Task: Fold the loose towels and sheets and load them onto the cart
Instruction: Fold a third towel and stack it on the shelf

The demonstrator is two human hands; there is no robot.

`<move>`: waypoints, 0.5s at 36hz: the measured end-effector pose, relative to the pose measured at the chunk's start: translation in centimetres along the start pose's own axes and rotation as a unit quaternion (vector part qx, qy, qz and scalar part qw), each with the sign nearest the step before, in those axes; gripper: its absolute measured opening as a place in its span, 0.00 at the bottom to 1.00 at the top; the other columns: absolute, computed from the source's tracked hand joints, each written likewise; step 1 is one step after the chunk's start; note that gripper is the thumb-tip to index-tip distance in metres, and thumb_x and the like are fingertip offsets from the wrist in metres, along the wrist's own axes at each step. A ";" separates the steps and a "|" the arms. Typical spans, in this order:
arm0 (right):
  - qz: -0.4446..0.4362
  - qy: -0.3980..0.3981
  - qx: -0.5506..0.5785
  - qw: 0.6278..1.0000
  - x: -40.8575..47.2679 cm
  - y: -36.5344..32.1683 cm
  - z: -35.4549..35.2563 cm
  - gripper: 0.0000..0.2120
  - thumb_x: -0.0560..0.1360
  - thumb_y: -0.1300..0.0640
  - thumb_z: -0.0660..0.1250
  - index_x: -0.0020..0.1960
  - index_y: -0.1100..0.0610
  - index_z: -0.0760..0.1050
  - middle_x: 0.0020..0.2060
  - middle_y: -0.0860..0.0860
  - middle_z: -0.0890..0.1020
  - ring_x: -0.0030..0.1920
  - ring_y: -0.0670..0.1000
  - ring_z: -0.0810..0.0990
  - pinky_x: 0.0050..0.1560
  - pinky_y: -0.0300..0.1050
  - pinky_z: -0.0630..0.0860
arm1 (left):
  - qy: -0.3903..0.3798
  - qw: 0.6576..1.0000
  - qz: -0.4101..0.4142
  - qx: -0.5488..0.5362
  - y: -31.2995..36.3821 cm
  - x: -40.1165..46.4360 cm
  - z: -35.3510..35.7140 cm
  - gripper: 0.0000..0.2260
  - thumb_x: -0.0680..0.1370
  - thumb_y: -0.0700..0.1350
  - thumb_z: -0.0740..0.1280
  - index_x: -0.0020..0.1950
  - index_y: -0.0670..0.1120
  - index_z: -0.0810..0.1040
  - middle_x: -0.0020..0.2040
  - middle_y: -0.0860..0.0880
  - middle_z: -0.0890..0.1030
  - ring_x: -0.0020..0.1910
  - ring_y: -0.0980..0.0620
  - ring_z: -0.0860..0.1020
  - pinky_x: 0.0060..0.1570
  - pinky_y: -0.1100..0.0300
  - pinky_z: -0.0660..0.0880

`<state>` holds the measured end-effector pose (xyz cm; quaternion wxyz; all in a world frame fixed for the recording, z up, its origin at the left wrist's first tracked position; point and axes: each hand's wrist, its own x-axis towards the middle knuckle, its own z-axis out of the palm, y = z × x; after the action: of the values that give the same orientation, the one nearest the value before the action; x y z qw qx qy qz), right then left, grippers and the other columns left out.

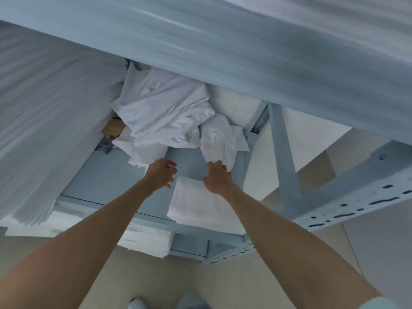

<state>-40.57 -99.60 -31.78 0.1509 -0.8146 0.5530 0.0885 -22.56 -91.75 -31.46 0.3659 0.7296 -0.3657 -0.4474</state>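
Both hands: right hand (217,178) pinching loose towel (220,139); left hand (161,175) beside

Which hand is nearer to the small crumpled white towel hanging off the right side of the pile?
Right. The right hand touches the small crumpled white towel at its lower edge, fingers curled on it. The left hand hovers apart, off to the towel's left.

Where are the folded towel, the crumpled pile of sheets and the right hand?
folded towel (196,201): head view, middle of its top face.
crumpled pile of sheets (165,112): head view, middle of the heap.
right hand (217,178): head view, back of the hand.
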 end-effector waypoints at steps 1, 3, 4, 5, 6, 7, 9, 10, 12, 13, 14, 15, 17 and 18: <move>0.004 -0.003 0.007 1.000 0.3 0.0 -0.1 0.24 0.80 0.56 0.60 0.74 0.58 0.61 0.68 0.60 0.64 0.68 0.62 0.66 0.68 0.60 0.66 | -0.005 1.000 0.001 -0.008 0.2 0.0 0.1 0.08 0.81 0.38 0.63 0.60 0.42 0.76 0.50 0.43 0.79 0.43 0.47 0.79 0.39 0.55 0.81; 0.010 -0.007 0.018 1.000 0.9 0.2 -0.1 0.24 0.80 0.56 0.61 0.74 0.56 0.62 0.68 0.60 0.64 0.67 0.62 0.67 0.68 0.59 0.67 | -0.020 1.000 0.002 -0.018 0.4 -0.1 0.5 0.09 0.80 0.39 0.64 0.60 0.43 0.77 0.52 0.42 0.80 0.44 0.46 0.79 0.42 0.53 0.81; 0.012 -0.007 0.022 1.000 1.2 0.3 -0.2 0.23 0.80 0.57 0.61 0.74 0.55 0.62 0.67 0.60 0.65 0.67 0.61 0.67 0.67 0.58 0.68 | -0.027 0.999 0.001 -0.021 0.5 0.0 0.8 0.09 0.80 0.39 0.64 0.60 0.43 0.77 0.52 0.42 0.80 0.44 0.46 0.79 0.43 0.52 0.81; 0.014 -0.008 0.025 1.000 1.5 0.4 -0.2 0.23 0.79 0.57 0.61 0.74 0.54 0.62 0.66 0.60 0.65 0.66 0.62 0.68 0.66 0.58 0.69 | -0.035 0.999 0.000 -0.024 0.6 0.0 1.1 0.10 0.80 0.39 0.64 0.61 0.43 0.77 0.52 0.42 0.80 0.44 0.46 0.79 0.44 0.52 0.81; 0.015 -0.008 0.029 0.999 1.8 0.6 -0.2 0.24 0.79 0.58 0.62 0.74 0.53 0.62 0.65 0.60 0.65 0.64 0.62 0.69 0.65 0.58 0.70 | -0.042 0.999 -0.001 -0.027 0.6 0.2 1.4 0.10 0.80 0.39 0.64 0.61 0.43 0.76 0.50 0.43 0.80 0.44 0.47 0.79 0.44 0.52 0.80; 0.014 -0.009 0.030 0.999 2.1 0.8 -0.1 0.24 0.79 0.58 0.62 0.73 0.52 0.61 0.64 0.61 0.65 0.63 0.62 0.69 0.63 0.57 0.71 | -0.046 0.998 -0.002 -0.032 0.6 0.5 1.6 0.10 0.80 0.39 0.64 0.61 0.43 0.76 0.49 0.45 0.80 0.43 0.48 0.79 0.42 0.54 0.80; 0.013 -0.016 0.027 0.999 3.0 1.2 -0.1 0.24 0.79 0.59 0.62 0.73 0.50 0.61 0.64 0.61 0.66 0.61 0.62 0.70 0.61 0.55 0.71 | -0.048 0.998 -0.005 -0.042 0.5 1.3 2.1 0.10 0.80 0.39 0.65 0.62 0.44 0.77 0.46 0.48 0.79 0.42 0.51 0.79 0.39 0.59 0.78; 0.014 -0.021 0.028 0.999 3.5 1.5 0.0 0.24 0.78 0.59 0.62 0.73 0.50 0.62 0.63 0.60 0.65 0.61 0.62 0.70 0.61 0.55 0.71 | -0.048 0.998 -0.008 -0.049 0.4 1.8 2.3 0.11 0.81 0.39 0.64 0.62 0.44 0.77 0.44 0.50 0.79 0.41 0.52 0.78 0.38 0.62 0.77; 0.018 -0.033 0.031 0.999 5.2 2.2 0.2 0.24 0.79 0.59 0.62 0.73 0.48 0.62 0.64 0.60 0.65 0.62 0.62 0.70 0.60 0.54 0.71 | -0.046 0.997 -0.010 -0.055 0.3 2.7 2.7 0.11 0.81 0.39 0.64 0.62 0.45 0.77 0.43 0.54 0.79 0.42 0.53 0.78 0.37 0.64 0.76; 0.022 -0.037 0.034 0.999 6.1 2.6 0.4 0.25 0.79 0.58 0.62 0.74 0.48 0.61 0.64 0.60 0.64 0.62 0.62 0.70 0.60 0.53 0.70 | -0.045 0.998 -0.006 -0.054 0.4 3.1 2.9 0.11 0.80 0.40 0.65 0.62 0.46 0.77 0.45 0.54 0.79 0.44 0.52 0.78 0.40 0.62 0.77; 0.024 -0.038 0.036 0.998 7.4 3.0 0.6 0.26 0.79 0.58 0.62 0.74 0.47 0.61 0.64 0.60 0.64 0.63 0.62 0.69 0.60 0.53 0.71 | -0.041 0.998 0.000 -0.053 0.4 3.9 3.1 0.11 0.80 0.41 0.65 0.63 0.46 0.77 0.47 0.53 0.80 0.47 0.50 0.79 0.45 0.59 0.77; 0.029 -0.039 0.043 0.998 8.5 3.4 0.8 0.27 0.78 0.57 0.63 0.75 0.47 0.60 0.65 0.60 0.64 0.63 0.63 0.69 0.60 0.53 0.71 | -0.039 0.998 0.004 -0.053 0.5 4.5 3.2 0.12 0.80 0.41 0.65 0.63 0.46 0.76 0.51 0.51 0.80 0.50 0.49 0.78 0.50 0.56 0.78; 0.034 -0.025 0.063 0.997 10.8 4.1 1.5 0.28 0.78 0.57 0.63 0.75 0.46 0.59 0.65 0.60 0.64 0.64 0.63 0.69 0.57 0.51 0.72 | -0.027 0.998 0.014 -0.060 0.7 6.0 3.5 0.13 0.79 0.42 0.65 0.64 0.46 0.76 0.57 0.49 0.80 0.53 0.48 0.78 0.56 0.53 0.77; 0.034 -0.017 0.074 0.997 11.9 4.3 2.0 0.29 0.78 0.58 0.63 0.75 0.45 0.58 0.65 0.60 0.64 0.63 0.62 0.68 0.56 0.52 0.72 | -0.022 0.997 0.020 -0.068 0.6 6.7 3.6 0.14 0.79 0.42 0.65 0.65 0.46 0.76 0.59 0.48 0.79 0.54 0.48 0.78 0.57 0.53 0.76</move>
<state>-40.05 -110.80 -37.98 0.2167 -0.7803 0.5829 0.0660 -23.77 -98.58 -34.72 0.4151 0.6857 -0.3571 -0.4796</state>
